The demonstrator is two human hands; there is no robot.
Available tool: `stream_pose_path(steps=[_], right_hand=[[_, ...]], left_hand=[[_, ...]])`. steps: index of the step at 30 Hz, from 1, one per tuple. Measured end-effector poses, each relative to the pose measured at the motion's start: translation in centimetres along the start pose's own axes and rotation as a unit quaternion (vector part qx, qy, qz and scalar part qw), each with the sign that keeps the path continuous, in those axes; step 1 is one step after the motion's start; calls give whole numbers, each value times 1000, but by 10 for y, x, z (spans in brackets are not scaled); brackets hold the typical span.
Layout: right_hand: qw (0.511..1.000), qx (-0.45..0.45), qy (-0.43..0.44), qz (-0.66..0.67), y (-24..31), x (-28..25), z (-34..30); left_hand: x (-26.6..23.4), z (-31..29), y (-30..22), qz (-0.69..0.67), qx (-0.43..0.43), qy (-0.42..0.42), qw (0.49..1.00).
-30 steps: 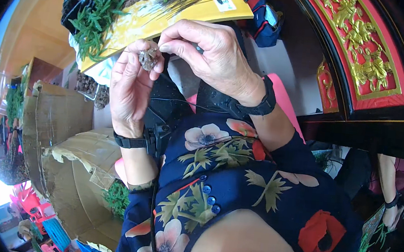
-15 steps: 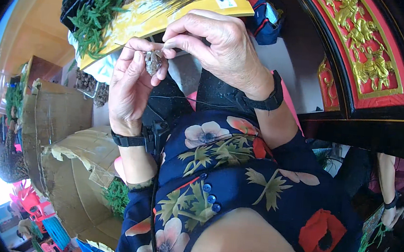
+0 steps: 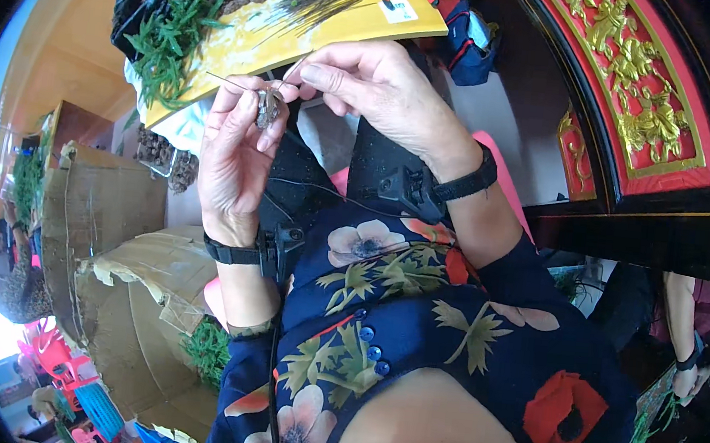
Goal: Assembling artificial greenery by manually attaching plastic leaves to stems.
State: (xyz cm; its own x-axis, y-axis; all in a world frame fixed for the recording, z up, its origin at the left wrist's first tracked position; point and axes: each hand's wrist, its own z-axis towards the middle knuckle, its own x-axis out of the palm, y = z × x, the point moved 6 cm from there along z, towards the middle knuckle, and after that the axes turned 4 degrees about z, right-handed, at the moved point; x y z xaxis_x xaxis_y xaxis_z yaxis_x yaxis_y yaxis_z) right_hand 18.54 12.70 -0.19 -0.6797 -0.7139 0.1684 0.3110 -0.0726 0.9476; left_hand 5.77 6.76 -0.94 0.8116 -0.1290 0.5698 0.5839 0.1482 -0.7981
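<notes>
Left grip [image 3: 237, 159] holds the cone [image 3: 268, 109] — right grip [image 3: 393, 97] pinches the wire [image 3: 301, 62], now angled toward one o'clock, apparently exposing both ends.

Room between wrists [image 3: 454, 156], yellow tabletop [image 3: 374, 22] ahead

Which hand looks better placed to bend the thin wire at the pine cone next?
Probably the right hand: it appears to pinch the thin wire just beside the pine cone, while the left hand is occupied holding the cone.
</notes>
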Motion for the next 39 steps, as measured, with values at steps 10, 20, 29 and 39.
stream_pose_path(steps=[10, 20, 29, 39], right_hand=[[996, -62, -64, -21, 3, 10, -4], [993, -84, -78, -1, 0, 9, -4], [993, -68, -78, 53, -3, 12, -3], [957, -191, -137, -173, 16, 11, -9]], left_hand=[[1, 0, 4, -1, -13, -39, 999], [14, 0, 8, 143, -24, -121, 982], [13, 1, 13, 208, -83, -39, 974], [11, -1, 15, 57, -103, -55, 992]])
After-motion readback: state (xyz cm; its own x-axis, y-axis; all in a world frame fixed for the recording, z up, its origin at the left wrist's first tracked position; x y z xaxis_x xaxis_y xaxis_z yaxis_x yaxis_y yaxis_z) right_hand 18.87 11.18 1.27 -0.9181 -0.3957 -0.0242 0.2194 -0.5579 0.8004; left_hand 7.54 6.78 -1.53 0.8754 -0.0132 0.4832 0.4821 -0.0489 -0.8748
